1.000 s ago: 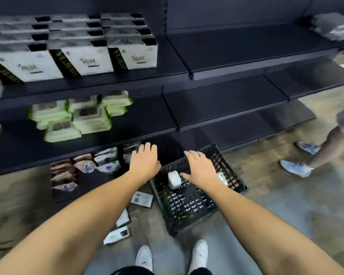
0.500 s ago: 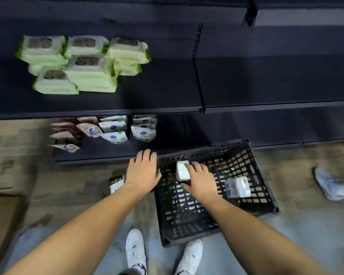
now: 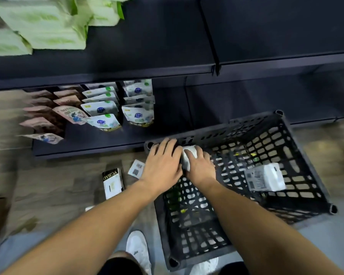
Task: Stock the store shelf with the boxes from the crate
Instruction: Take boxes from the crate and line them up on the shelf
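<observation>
Crate (image 3: 306, 153) is nearly empty: I see only 2 white boxes in it, so I judge the task late, but both must yet go on the shelf (image 3: 99, 144). Right grip (image 3: 199, 166) has its fingers curled over the first box (image 3: 188, 155), at the crate's far-left corner. Left grip (image 3: 161, 165) lies flat-fingered beside it, over the rim. This box's long axis seems to run twd the shelf, but it is partly hidden. The 2nd box (image 3: 264, 177) lies on its side by the right wall, long axis approx. left-right.

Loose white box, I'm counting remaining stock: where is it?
Head view: the loose white box lies inside the black crate, by its right wall, right of the right hand.
</observation>
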Motion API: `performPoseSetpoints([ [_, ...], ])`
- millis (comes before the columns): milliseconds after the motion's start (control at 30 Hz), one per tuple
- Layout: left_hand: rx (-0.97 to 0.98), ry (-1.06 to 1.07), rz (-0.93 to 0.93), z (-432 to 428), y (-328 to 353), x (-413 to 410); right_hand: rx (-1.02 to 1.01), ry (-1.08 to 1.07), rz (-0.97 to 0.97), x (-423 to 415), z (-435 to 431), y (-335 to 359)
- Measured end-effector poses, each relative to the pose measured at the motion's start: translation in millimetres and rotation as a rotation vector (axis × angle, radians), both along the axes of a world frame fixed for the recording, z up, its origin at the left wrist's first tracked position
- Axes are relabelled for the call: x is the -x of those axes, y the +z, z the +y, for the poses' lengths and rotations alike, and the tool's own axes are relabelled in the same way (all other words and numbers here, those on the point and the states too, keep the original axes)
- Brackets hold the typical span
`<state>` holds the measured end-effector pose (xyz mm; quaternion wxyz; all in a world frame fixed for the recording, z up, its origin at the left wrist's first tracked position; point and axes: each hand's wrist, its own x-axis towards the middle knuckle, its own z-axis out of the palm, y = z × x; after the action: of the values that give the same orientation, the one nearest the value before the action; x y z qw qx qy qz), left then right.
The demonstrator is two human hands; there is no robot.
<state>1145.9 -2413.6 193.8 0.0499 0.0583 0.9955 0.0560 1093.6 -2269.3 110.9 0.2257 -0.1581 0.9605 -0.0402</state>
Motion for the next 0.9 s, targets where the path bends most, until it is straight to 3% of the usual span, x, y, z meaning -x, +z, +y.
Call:
performPoseSetpoints([
  [233,-0.020,-0.048,0.073,-0.4,-12.4,-4.8,0.019,-0.070,0.090,-1.8,-9.6,-28.3],
  [433,-0.007,-0.059,0.063,-17.1,7.9,-16.0,-0.020,-0.116,0.073,-10.4,4.1,-5.1],
  [767,-0.032,0.011,-0.214,-42.5,126.7,-46.2,0.019,-0.031,0.112,-50.9,20.4,153.5],
  [900,-0.010,0.036,-0.236,-45.6,190.5,-56.2,0.097,-0.063,0.161,-62.0,13.7,235.6],
])
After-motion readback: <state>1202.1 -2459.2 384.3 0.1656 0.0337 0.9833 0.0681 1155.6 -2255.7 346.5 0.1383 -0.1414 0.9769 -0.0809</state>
